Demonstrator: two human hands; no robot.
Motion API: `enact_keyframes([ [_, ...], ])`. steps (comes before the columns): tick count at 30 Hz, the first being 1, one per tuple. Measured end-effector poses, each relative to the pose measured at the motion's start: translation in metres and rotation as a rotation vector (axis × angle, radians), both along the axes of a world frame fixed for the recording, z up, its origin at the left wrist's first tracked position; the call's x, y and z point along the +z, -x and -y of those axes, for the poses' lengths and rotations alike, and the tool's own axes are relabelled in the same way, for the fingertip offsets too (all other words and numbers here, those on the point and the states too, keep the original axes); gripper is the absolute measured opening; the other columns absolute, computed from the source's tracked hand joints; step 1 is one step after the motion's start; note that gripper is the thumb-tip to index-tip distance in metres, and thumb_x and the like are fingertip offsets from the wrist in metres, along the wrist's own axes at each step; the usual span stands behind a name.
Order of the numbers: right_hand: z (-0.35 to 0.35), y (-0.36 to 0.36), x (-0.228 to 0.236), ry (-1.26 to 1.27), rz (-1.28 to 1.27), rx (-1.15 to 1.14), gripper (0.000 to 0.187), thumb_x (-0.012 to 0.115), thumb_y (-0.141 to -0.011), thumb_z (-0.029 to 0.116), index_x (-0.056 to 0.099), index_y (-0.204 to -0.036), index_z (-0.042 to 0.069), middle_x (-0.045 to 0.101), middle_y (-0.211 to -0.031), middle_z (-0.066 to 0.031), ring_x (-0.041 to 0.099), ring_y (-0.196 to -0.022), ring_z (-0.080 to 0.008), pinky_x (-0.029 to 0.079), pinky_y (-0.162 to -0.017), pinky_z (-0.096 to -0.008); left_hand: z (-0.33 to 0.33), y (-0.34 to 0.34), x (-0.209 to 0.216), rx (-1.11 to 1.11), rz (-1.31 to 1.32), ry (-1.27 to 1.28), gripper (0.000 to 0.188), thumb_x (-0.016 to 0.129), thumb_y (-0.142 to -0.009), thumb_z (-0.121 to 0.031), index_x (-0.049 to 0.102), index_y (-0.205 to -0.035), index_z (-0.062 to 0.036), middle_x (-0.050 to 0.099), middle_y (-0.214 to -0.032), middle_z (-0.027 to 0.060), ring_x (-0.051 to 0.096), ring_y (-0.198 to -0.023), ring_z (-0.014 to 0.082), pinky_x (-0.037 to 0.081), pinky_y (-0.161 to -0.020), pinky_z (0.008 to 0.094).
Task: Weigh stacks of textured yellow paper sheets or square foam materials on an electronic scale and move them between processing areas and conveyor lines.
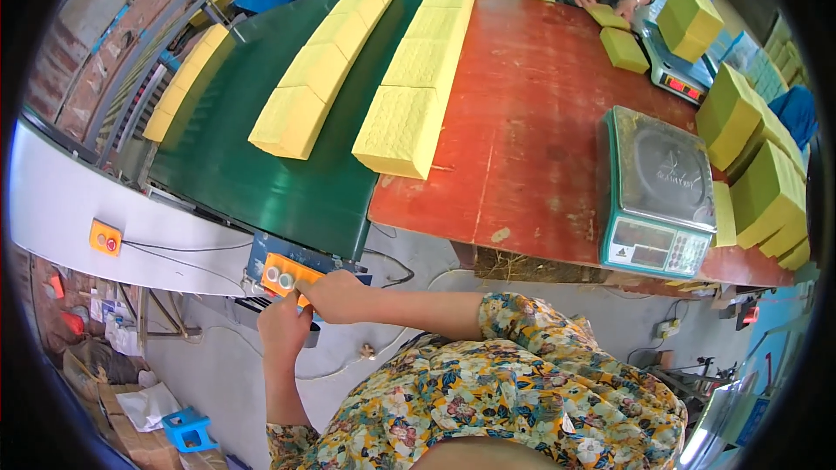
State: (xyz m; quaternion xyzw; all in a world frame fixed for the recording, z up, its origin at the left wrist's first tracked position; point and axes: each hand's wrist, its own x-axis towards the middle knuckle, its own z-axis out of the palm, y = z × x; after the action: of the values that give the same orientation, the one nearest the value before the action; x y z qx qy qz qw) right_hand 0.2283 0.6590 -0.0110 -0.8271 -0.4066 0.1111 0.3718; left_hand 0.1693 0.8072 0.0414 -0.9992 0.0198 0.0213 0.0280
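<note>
My left hand (pixel 283 327) and my right hand (pixel 338 298) meet at an orange control box (pixel 280 271) with round buttons, fixed at the near end of a green conveyor belt (pixel 226 152). Both hands look closed, their fingers bent in close together against the box. Whatever lies between the fingertips is hidden. Beyond them, yellow blocks that look like stacked paper stand in rows on the belt: one middle row (pixel 300 104), one right row (pixel 409 113) along the belt's right edge, and a lower one (pixel 185 83) by the left rail.
A red tabletop (pixel 522 139) adjoins the belt on the right, bearing a digital scale (pixel 662 174) and stacked yellow blocks (pixel 766 191). Across it, another person's hands (pixel 601 0) handle a yellow piece beside a second scale (pixel 675 65). A blue stool (pixel 187 431) stands lower left.
</note>
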Motion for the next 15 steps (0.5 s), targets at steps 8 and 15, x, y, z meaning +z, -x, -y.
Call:
enact_keyframes([
  [8,0.004,-0.008,0.013,0.079,-0.055,0.037,0.036,0.063,-0.083,0.017,0.056,-0.115,0.003,0.07,-0.082,-0.0181,0.07,-0.076,-0.0361,0.053,-0.063,-0.047,-0.002,-0.012,0.015,-0.054,-0.112,0.008,0.027,0.072,-0.077,-0.027,0.069,-0.095,-0.0074,0.067,-0.071,0.0145,0.067,-0.069,0.0334,0.051,-0.062,0.0457],
  [15,0.027,-0.017,0.015,-0.083,-0.105,-0.122,0.043,0.063,-0.083,0.018,0.056,-0.125,0.011,0.068,-0.078,-0.022,0.068,-0.072,-0.0402,0.052,-0.06,-0.0496,0.005,-0.046,0.051,-0.25,-0.095,-0.037,0.031,0.073,-0.077,-0.03,0.069,-0.098,-0.0075,0.066,-0.07,0.0141,0.066,-0.065,0.0322,0.051,-0.059,0.0443],
])
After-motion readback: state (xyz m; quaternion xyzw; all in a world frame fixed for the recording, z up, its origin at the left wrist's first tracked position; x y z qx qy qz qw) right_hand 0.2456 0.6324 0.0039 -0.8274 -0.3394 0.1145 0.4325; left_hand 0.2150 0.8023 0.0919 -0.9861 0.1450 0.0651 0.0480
